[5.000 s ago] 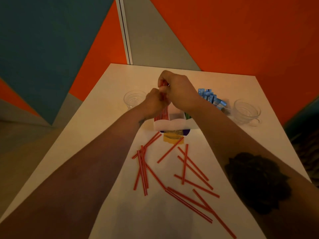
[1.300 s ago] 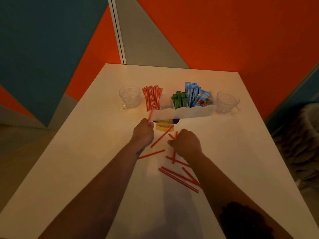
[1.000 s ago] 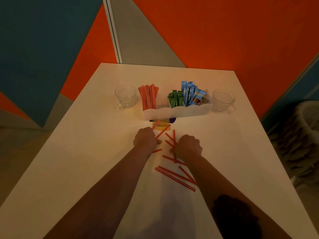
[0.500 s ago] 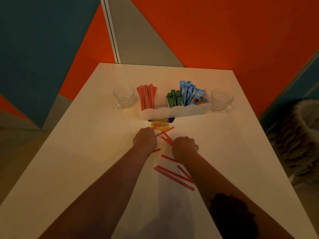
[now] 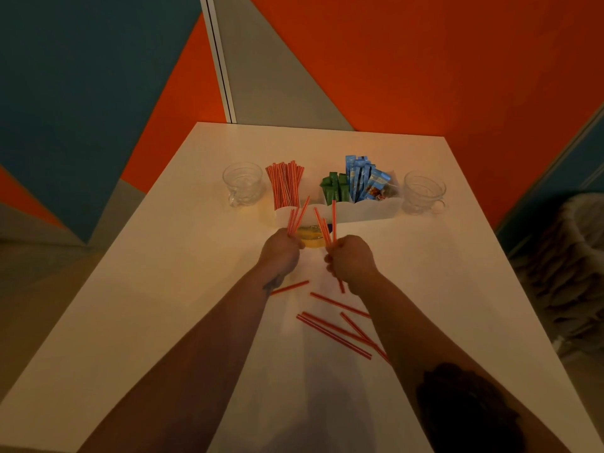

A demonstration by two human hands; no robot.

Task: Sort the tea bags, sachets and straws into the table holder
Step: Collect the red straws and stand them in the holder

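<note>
A white table holder (image 5: 366, 213) stands mid-table with a bunch of red straws (image 5: 285, 183) in its left end, green sachets (image 5: 334, 188) in the middle and blue sachets (image 5: 361, 178) on the right. My left hand (image 5: 280, 253) grips a few red straws (image 5: 295, 218) that point up towards the holder. My right hand (image 5: 351, 261) grips a few more red straws (image 5: 327, 223), also upright. Several loose red straws (image 5: 333, 331) lie on the table between my forearms. A yellow packet (image 5: 310, 237) lies in front of the holder, partly hidden by my hands.
A clear glass cup (image 5: 243, 183) stands left of the holder and another glass cup (image 5: 424, 192) to its right. The white table (image 5: 130, 305) meets orange and teal walls at the back. A pale ribbed bin (image 5: 568, 273) sits off the table's right edge.
Both hands have lifted off the table with straws gripped in them, now held upright near the holder. Fewer loose straws lie in front of the holder than before.
</note>
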